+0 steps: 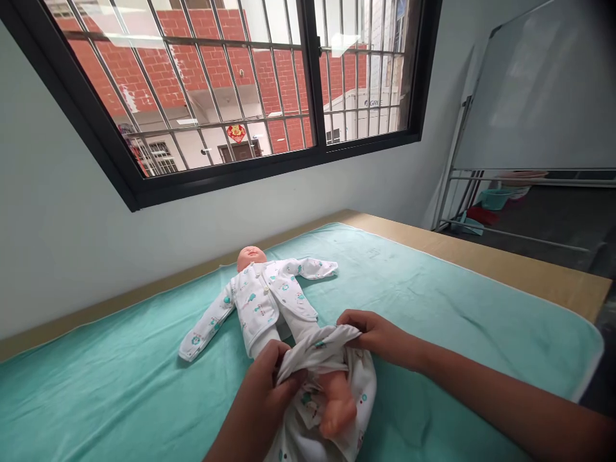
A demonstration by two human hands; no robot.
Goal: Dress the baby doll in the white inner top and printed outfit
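Note:
A baby doll (252, 258) lies on its back on a green towel (433, 301), dressed in a white printed jacket (262, 298). Its bare leg and foot (338, 401) stick out toward me. White printed trousers (317, 356) are bunched around the doll's hips. My left hand (267, 378) is closed on the trousers' waistband at the left side. At the right side my right hand (380, 333) pinches the same waistband.
The towel covers a wooden table (529, 273) that stands against a grey wall under a barred window (250, 90). A whiteboard on a metal stand (534, 122) leans at the right, with coloured basins (495, 199) on the floor behind it.

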